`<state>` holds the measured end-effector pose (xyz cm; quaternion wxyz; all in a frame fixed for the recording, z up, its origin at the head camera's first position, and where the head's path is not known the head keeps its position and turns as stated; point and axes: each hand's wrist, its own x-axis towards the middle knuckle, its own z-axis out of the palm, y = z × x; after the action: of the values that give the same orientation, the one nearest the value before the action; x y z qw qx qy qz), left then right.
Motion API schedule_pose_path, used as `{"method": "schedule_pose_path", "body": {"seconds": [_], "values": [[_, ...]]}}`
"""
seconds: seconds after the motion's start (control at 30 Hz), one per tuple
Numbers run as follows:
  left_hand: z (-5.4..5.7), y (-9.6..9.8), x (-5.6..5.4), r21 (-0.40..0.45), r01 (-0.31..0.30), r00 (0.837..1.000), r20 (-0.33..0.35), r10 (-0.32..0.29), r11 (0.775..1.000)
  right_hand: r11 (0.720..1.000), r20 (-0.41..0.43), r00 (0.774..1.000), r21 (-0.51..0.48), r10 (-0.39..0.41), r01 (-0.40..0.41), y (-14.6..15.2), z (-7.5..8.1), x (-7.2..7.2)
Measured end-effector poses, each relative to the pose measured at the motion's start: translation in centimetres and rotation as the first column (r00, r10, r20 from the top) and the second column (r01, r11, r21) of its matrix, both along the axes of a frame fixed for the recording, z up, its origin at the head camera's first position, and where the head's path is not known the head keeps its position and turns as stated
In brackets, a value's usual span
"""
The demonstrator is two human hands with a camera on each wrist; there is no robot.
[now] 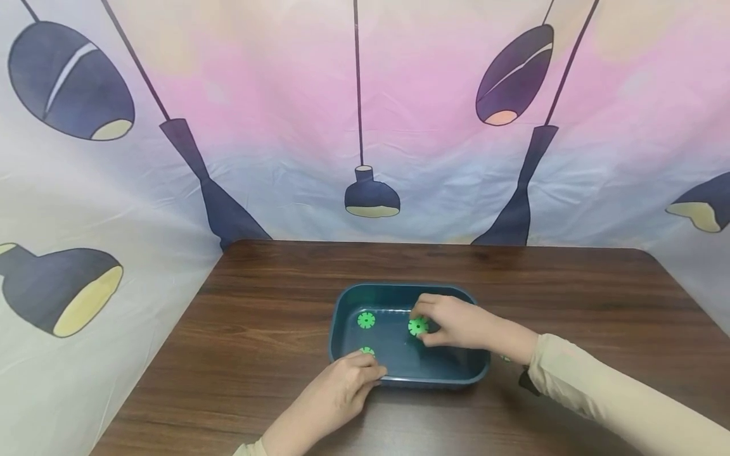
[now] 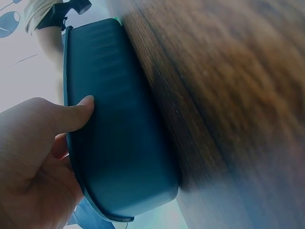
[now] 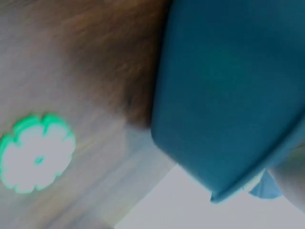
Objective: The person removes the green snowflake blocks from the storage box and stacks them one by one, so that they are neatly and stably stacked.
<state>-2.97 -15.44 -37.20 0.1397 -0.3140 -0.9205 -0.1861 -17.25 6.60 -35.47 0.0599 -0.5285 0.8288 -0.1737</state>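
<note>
A dark teal plastic tub [image 1: 430,382] stands on the table. At its front left, my left hand [image 1: 348,387] grips the rim, the thumb pressed on the outer wall in the left wrist view. My right hand [image 1: 453,321] reaches over the tub's right side and pinches a green notched disc [image 1: 418,327] between thumb and fingers. A second green disc [image 1: 366,320] lies in the tub's left part. A third disc [image 1: 367,350] shows just beyond the left fingers, partly hidden by them. The right wrist view does not show the right fingers.
Another green notched disc [image 3: 38,155] lies on the wooden table [image 1: 256,329], right of the tub and mostly hidden under the right forearm in the head view. A dark strapped device [image 1: 529,382] sits on the right wrist. A cloth printed with lamps [image 1: 308,126] hangs behind the table.
</note>
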Motion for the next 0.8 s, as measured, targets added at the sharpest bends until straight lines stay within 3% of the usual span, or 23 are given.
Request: {"method": "schedule_pose_path", "body": {"seconds": [0.17,0.33,0.57,0.8], "values": [[0.0,0.0,0.1,0.012,0.014,1.000,-0.017,-0.013,1.000,0.996,0.013,0.999,-0.072,-0.046,0.047,2.3,0.8,-0.2],[0.1,-0.1,-0.1,0.014,0.010,1.000,-0.026,-0.010,1.000,0.980,-0.053,0.995,-0.185,-0.088,0.077,4.5,1.0,-0.1],[0.0,-0.1,-0.1,0.004,0.003,0.999,-0.042,-0.003,1.000,0.944,-0.088,0.983,-0.303,-0.160,0.127,7.6,0.1,0.8],[0.0,-0.1,0.0,0.007,0.001,0.999,-0.046,-0.001,1.000,0.903,-0.153,0.968,-0.412,-0.198,0.120,9.9,-0.5,1.3]]}}
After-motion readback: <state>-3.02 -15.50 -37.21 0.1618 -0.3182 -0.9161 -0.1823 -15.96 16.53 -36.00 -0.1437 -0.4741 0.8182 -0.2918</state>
